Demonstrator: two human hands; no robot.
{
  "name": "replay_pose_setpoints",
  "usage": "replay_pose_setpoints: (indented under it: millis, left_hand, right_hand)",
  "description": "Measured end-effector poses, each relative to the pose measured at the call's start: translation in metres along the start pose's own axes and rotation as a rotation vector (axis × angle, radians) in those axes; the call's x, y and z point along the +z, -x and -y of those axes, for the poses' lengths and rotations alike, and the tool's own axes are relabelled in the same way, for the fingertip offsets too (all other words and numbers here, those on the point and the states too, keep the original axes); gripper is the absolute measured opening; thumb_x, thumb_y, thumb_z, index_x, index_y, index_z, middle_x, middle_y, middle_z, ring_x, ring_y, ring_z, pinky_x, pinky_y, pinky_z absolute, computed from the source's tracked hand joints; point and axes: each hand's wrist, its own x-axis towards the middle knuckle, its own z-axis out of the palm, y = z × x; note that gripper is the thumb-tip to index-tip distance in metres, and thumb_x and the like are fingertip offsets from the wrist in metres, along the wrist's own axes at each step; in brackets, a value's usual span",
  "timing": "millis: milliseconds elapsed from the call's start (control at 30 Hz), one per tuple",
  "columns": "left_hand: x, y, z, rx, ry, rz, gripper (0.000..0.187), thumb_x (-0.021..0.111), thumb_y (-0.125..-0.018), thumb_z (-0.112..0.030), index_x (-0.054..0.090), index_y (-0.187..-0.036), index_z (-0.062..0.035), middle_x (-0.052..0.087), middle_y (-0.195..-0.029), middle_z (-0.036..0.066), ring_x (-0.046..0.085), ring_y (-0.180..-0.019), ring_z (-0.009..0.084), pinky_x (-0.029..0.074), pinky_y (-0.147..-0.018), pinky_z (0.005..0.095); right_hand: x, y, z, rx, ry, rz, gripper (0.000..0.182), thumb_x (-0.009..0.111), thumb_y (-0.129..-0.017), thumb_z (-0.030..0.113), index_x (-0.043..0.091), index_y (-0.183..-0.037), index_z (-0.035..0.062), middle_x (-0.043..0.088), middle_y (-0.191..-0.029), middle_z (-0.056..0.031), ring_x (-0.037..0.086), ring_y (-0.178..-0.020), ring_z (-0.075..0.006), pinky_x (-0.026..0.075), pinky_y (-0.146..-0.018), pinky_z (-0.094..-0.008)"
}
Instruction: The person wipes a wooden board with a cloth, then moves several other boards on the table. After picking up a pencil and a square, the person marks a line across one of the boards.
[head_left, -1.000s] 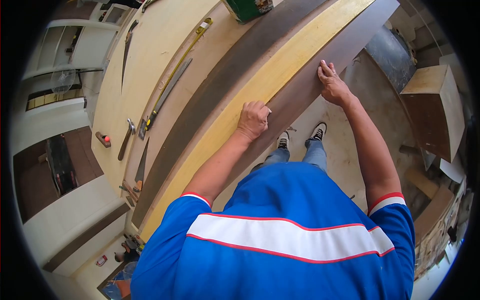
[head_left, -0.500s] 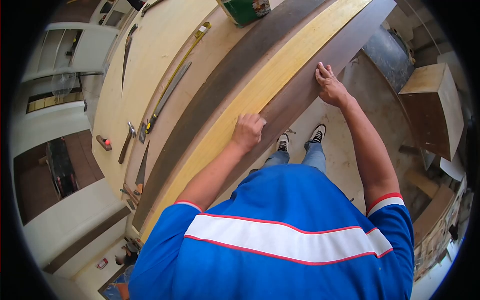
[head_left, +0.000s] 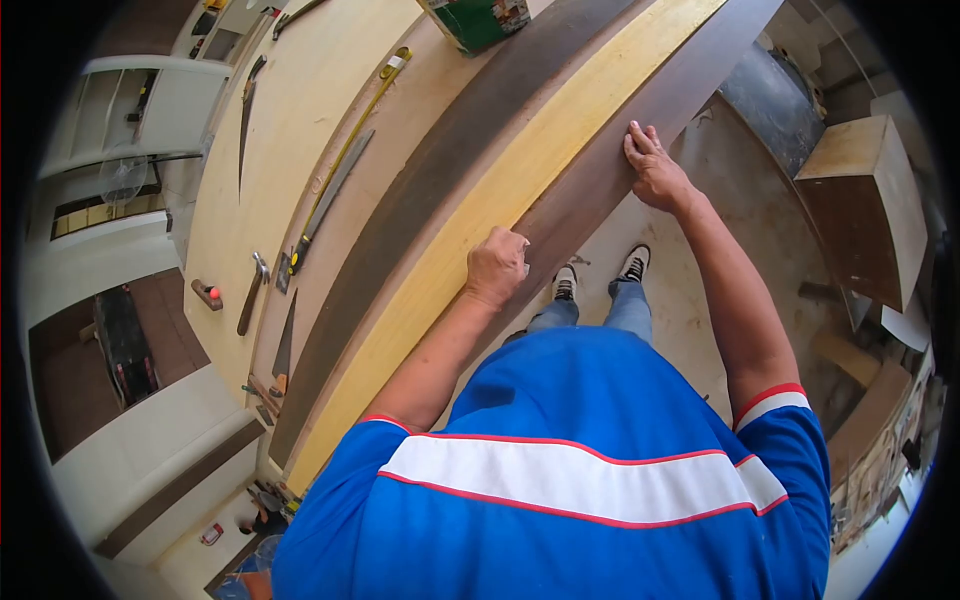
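Note:
My left hand [head_left: 497, 266] is closed on the seam between a yellow wood strip [head_left: 575, 145] and a dark brown board [head_left: 590, 190]. A small pale edge shows at its fingers, too little to identify. Farther along the same brown board, my right hand [head_left: 657, 170] lies with fingers stretched over its near side, the thumb hidden. Beyond the yellow strip runs a darker curved strip [head_left: 420, 180].
On the pale worktop [head_left: 300, 110] lie a tape measure [head_left: 375, 95], a long blade tool [head_left: 340, 190], a hammer [head_left: 253, 292] and saws [head_left: 246, 130]. A green container [head_left: 480, 22] stands at the top. A wooden box [head_left: 860, 200] is at the right.
My left hand has turned slightly at the wrist, and its forearm sits a little farther right. My right hand keeps its place on the board. The view has shifted slightly.

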Motion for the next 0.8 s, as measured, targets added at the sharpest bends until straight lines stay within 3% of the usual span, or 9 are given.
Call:
replay_pose_setpoints:
  millis: [100, 233, 333, 367, 500, 633, 800]
  left_hand:
    - [-0.009, 0.015, -0.009, 0.094, -0.242, 0.133, 0.024, 0.075, -0.078, -0.017, 0.068, -0.1, -0.0093, 0.064, -0.094, 0.009, 0.065, -0.083, 0.0317, 0.051, -0.072, 0.0442]
    - [-0.042, 0.029, -0.026, 0.147, -0.095, 0.079, 0.033, 0.072, -0.079, -0.011, 0.067, -0.11, -0.0013, 0.062, -0.095, 0.011, 0.062, -0.089, 0.0303, 0.048, -0.079, 0.0422]
    - [-0.04, 0.045, 0.004, 0.215, -0.108, 0.12, 0.029, 0.069, -0.08, -0.007, 0.067, -0.109, -0.0012, 0.062, -0.095, 0.011, 0.063, -0.089, 0.0312, 0.048, -0.079, 0.0427]
    - [-0.033, 0.042, 0.01, 0.263, -0.122, 0.083, 0.022, 0.067, -0.08, -0.004, 0.067, -0.102, -0.0019, 0.062, -0.094, 0.011, 0.062, -0.088, 0.0308, 0.048, -0.078, 0.0427]
    - [-0.011, -0.015, 0.002, 0.322, -0.061, 0.011, 0.011, 0.065, -0.079, -0.003, 0.066, -0.09, -0.0049, 0.063, -0.09, 0.009, 0.062, -0.085, 0.0304, 0.047, -0.076, 0.0439]
    - [-0.019, -0.013, 0.01, 0.314, -0.025, 0.087, 0.022, 0.067, -0.076, 0.001, 0.07, -0.097, -0.0044, 0.067, -0.097, 0.01, 0.065, -0.091, 0.0306, 0.049, -0.078, 0.0429]
    - [-0.023, 0.007, 0.022, 0.332, -0.064, 0.112, 0.014, 0.066, -0.077, -0.003, 0.068, -0.09, -0.0083, 0.064, -0.092, 0.009, 0.064, -0.088, 0.0296, 0.048, -0.077, 0.0427]
  right_hand:
    - [0.0, -0.002, 0.003, -0.007, -0.009, -0.011, 0.086, 0.052, -0.076, 0.001, 0.032, -0.159, 0.002, 0.013, -0.172, -0.0155, 0.011, -0.158, -0.0383, 0.02, -0.128, -0.0421]
    - [0.001, -0.002, 0.0, -0.02, -0.02, -0.016, 0.086, 0.052, -0.075, 0.001, 0.033, -0.159, 0.0019, 0.014, -0.171, -0.0167, 0.011, -0.158, -0.0398, 0.02, -0.129, -0.0424]
    - [0.0, -0.002, 0.0, -0.03, -0.036, -0.029, 0.087, 0.053, -0.074, 0.001, 0.033, -0.159, 0.0017, 0.015, -0.171, -0.0175, 0.011, -0.158, -0.0407, 0.019, -0.129, -0.0424]
    - [0.001, 0.0, 0.0, -0.037, -0.041, -0.03, 0.087, 0.053, -0.074, 0.001, 0.033, -0.159, 0.0016, 0.015, -0.171, -0.0178, 0.011, -0.158, -0.041, 0.019, -0.129, -0.0424]
    - [0.003, -0.001, -0.002, -0.047, -0.037, -0.04, 0.087, 0.055, -0.073, 0.001, 0.034, -0.158, 0.0003, 0.015, -0.171, -0.0188, 0.011, -0.158, -0.0413, 0.019, -0.129, -0.0425]
    - [0.003, -0.002, -0.002, -0.045, -0.026, -0.033, 0.087, 0.055, -0.074, 0.001, 0.034, -0.158, -0.0002, 0.015, -0.171, -0.0191, 0.011, -0.157, -0.0415, 0.02, -0.129, -0.0424]
    - [0.007, 0.002, -0.002, -0.046, -0.044, -0.055, 0.086, 0.053, -0.074, 0.0, 0.034, -0.158, 0.0001, 0.015, -0.171, -0.0181, 0.011, -0.157, -0.0413, 0.02, -0.129, -0.0422]
